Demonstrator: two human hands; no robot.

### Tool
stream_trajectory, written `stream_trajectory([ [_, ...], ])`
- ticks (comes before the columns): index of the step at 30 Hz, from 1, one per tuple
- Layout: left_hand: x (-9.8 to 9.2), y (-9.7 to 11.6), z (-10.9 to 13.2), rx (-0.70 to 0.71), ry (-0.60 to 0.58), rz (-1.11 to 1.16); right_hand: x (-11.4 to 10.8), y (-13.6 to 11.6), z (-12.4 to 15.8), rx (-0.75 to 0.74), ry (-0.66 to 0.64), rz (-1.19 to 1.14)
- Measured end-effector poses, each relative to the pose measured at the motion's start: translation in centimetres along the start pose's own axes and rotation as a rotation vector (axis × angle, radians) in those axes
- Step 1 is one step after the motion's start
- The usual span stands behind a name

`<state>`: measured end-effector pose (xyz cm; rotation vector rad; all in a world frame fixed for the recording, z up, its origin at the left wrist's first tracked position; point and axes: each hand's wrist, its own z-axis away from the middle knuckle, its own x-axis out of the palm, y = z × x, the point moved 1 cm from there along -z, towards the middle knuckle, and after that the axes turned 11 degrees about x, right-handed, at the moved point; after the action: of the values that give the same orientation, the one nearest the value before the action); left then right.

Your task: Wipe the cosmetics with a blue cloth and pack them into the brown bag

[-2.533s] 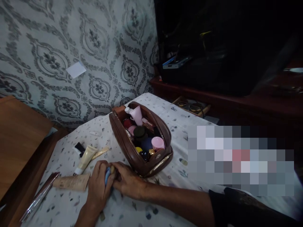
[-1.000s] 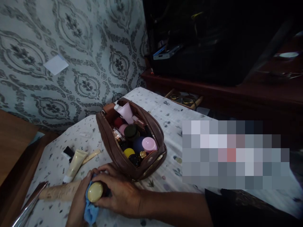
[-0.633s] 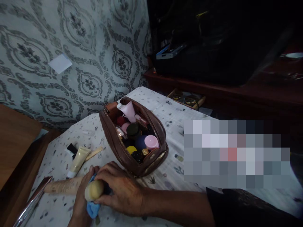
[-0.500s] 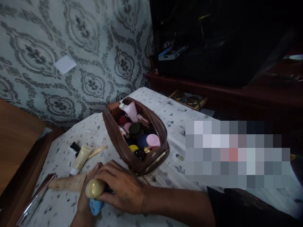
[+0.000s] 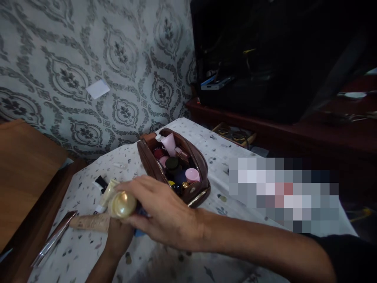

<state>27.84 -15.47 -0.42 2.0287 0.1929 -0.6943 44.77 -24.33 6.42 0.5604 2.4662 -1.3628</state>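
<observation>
My right hand [image 5: 165, 214] is closed around a container with a shiny gold rounded end [image 5: 125, 204], which faces me. Behind and below it is my left hand [image 5: 120, 236], its fingers mostly hidden by the right hand and the container. A bit of blue cloth-like material [image 5: 139, 233] shows under the right hand. Just beyond the hands stands an unzipped brown toiletry bag [image 5: 149, 159], packed with jars and tubes. Among them are a pink tube [image 5: 169, 144], a pink-lidded jar [image 5: 192, 175] and a dark-lidded jar [image 5: 172, 163].
On the patterned white cloth [image 5: 188, 133] lie a beige tube [image 5: 91, 222], a shiny silvery pack [image 5: 54, 237], a cream tube [image 5: 107, 193] and a small black-and-white item [image 5: 101, 182]. A drawer [image 5: 232, 133] stands behind; a blurred patch covers the right.
My right hand has lifted the gold-ended container up and slightly right, now overlapping the bag's near edge. The blue material is more covered. The whole view has shifted a little.
</observation>
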Motion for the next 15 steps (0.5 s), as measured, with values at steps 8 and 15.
stream_trajectory([
  [8, 1.4, 5.5, -1.2, 0.279, 0.048, 0.195, -2.4, -0.3, -0.1, -0.023, -0.007, 0.036],
  [15, 1.3, 3.7, -1.6, 0.360, -0.014, 0.207, -1.2, 0.2, 0.7, -0.024, -0.031, 0.080],
])
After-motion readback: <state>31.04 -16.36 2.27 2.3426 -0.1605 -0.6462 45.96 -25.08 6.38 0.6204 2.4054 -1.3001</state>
